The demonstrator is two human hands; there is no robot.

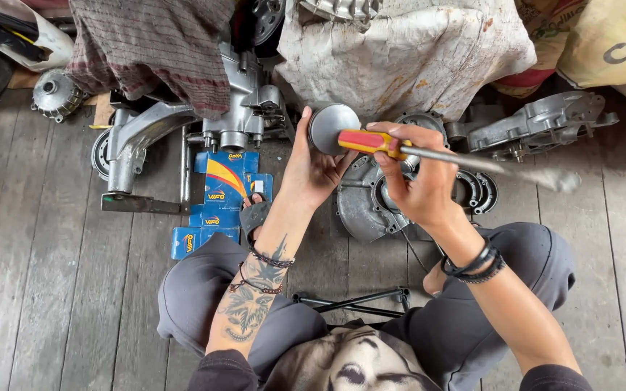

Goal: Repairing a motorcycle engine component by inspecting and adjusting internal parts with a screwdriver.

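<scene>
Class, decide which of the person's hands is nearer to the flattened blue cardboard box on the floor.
Left. The left hand, holding a round metal part, is just right of the blue box; the right hand, gripping the screwdriver, is farther right.

You are working in soft, even daylight; nothing is harsh, and the grey floorboards (52, 275) read clearly right down to their grain. Shadows are faint and gather under your knees and beneath the engine parts (371, 206) near the top of the view. The round metal piece (331, 124) in your left hand (313, 170) shows a mild sheen, no real glare. Your hands are sharp, but the screwdriver (382, 143) in your right hand (418, 181) smears at its far end, where the shaft and tip blur into a pale streak. The white cloth (407, 51) looks bright without washing out. The top left corner falls darker.
</scene>
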